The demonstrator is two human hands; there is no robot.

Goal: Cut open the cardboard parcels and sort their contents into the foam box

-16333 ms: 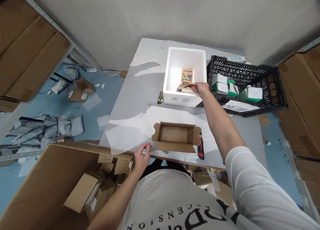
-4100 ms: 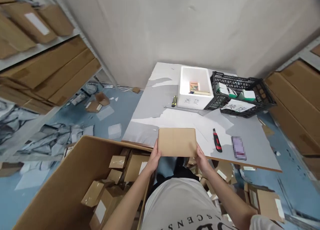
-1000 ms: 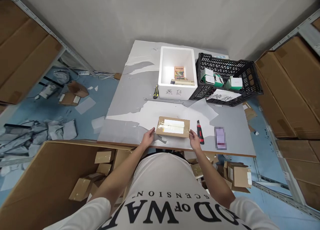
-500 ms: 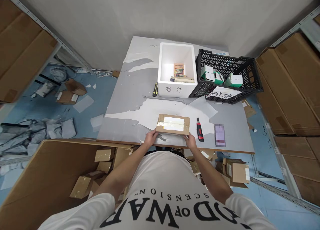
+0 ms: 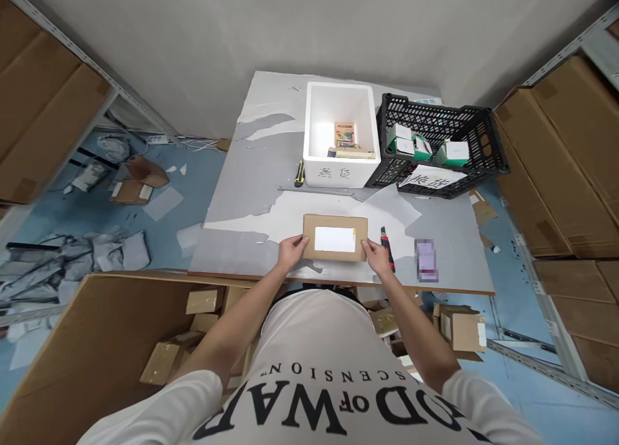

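Holding hands: the left hand (image 5: pixel 291 252) and right hand (image 5: pixel 378 256) reach forward at about the same level over the near part of the table (image 5: pixel 227 242), elbows spread wide, forearms angled inward.
Left grip: pinching the left end of a flat cardboard box (image 5: pixel 335 222), thumb on the face turned up; the other fingers are mostly hidden.
Right grip: pinching the opposite end in the same way, thumb at the edge.
Cardboard box: between the two hands, long side across the body, a white label (image 5: pixel 334 239) facing up; whether its underside touches the table cannot be told.
Red-and-black utility knife: it (image 5: pixel 387 251) lies just beside the right hand, on its outer side.
Purple item: pixelated, it (image 5: pixel 426 262) lies farther right on the table.
White foam box: beyond the cardboard box, it (image 5: pixel 341 173) holds a colourful booklet (image 5: pixel 345 134).
Black plastic crate: beside the foam box, it (image 5: pixel 454 117) holds green-and-white cartons (image 5: pixel 453 152).
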